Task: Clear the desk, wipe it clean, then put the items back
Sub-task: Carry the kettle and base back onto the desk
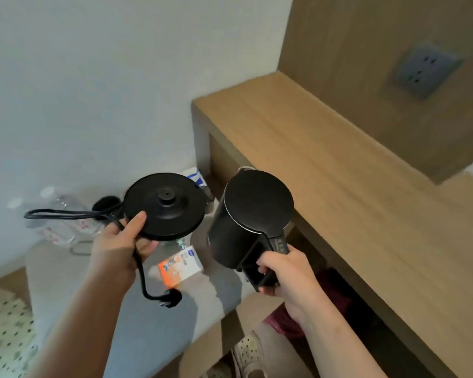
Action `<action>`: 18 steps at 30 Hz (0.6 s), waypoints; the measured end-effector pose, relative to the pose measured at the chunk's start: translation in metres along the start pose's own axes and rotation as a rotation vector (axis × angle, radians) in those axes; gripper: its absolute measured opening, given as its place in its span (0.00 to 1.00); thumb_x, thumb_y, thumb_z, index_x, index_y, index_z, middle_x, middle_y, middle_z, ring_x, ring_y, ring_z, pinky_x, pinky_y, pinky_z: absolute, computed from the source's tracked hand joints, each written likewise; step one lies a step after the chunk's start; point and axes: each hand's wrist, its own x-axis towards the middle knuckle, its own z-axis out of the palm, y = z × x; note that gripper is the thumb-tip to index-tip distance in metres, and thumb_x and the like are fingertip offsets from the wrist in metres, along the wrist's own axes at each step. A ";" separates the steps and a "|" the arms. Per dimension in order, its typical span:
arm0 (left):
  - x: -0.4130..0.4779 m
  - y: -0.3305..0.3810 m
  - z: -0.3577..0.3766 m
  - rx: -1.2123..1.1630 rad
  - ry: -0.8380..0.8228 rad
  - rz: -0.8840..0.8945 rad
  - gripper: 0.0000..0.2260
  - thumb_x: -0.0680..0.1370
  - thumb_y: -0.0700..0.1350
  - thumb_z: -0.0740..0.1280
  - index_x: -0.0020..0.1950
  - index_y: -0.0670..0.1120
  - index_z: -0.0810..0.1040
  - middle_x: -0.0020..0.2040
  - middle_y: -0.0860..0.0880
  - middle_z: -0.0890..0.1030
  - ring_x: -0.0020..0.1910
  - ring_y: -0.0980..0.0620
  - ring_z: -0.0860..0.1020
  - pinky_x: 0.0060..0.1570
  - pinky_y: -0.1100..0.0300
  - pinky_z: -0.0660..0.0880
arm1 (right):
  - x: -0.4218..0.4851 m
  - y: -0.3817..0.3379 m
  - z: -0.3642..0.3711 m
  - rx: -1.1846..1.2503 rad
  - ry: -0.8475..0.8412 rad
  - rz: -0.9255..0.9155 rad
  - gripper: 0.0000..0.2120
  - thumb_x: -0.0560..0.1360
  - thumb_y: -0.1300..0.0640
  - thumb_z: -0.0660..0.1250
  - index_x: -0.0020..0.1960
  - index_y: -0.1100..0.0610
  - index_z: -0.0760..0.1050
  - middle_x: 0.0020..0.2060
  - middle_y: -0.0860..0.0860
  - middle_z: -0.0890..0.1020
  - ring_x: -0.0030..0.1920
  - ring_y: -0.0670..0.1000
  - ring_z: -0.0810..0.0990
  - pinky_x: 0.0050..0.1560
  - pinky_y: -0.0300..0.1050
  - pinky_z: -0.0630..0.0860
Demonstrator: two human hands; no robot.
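Black kettle [253, 214] hangs from my right grip [287, 274], fingers curled round its handle, just off the near edge of the wooden worktop [352, 186]. My left grip [120, 246] pinches the round kettle base [165, 205], thumb on top, above the grey bench [137, 331] where bottles [58, 214] and an orange box [180, 266] lie. The worktop shows bare, so I judge this either the last load off or the first back; whether it is wiped I cannot tell. The cord [139, 263] and plug [171, 297] dangle and could snag the worktop's corner. Open room lies rightward, toward the wall socket [426, 69].
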 end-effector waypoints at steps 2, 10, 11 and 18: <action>-0.022 0.011 0.016 0.032 -0.102 0.016 0.02 0.79 0.42 0.64 0.47 0.46 0.75 0.39 0.49 0.83 0.30 0.57 0.81 0.29 0.65 0.79 | -0.031 -0.004 -0.018 0.077 0.046 -0.047 0.05 0.68 0.66 0.66 0.40 0.59 0.72 0.33 0.55 0.76 0.40 0.57 0.78 0.34 0.45 0.73; -0.137 0.003 0.104 0.218 -0.458 0.033 0.06 0.78 0.44 0.65 0.42 0.46 0.73 0.31 0.48 0.74 0.17 0.60 0.69 0.15 0.70 0.62 | -0.161 0.024 -0.127 0.239 0.286 -0.173 0.05 0.69 0.66 0.66 0.37 0.62 0.70 0.26 0.53 0.74 0.29 0.51 0.75 0.30 0.43 0.70; -0.154 -0.003 0.115 0.240 -0.498 0.025 0.06 0.78 0.45 0.66 0.42 0.46 0.73 0.33 0.48 0.73 0.18 0.60 0.68 0.15 0.70 0.62 | -0.178 0.032 -0.142 0.234 0.310 -0.187 0.05 0.69 0.66 0.65 0.36 0.62 0.70 0.26 0.52 0.73 0.28 0.50 0.76 0.30 0.43 0.70; -0.322 -0.089 0.178 0.350 -0.728 -0.031 0.05 0.77 0.46 0.67 0.47 0.45 0.75 0.45 0.47 0.79 0.37 0.53 0.76 0.16 0.71 0.63 | -0.315 0.118 -0.277 0.320 0.545 -0.263 0.11 0.68 0.66 0.64 0.29 0.60 0.68 0.24 0.52 0.71 0.31 0.52 0.72 0.28 0.42 0.69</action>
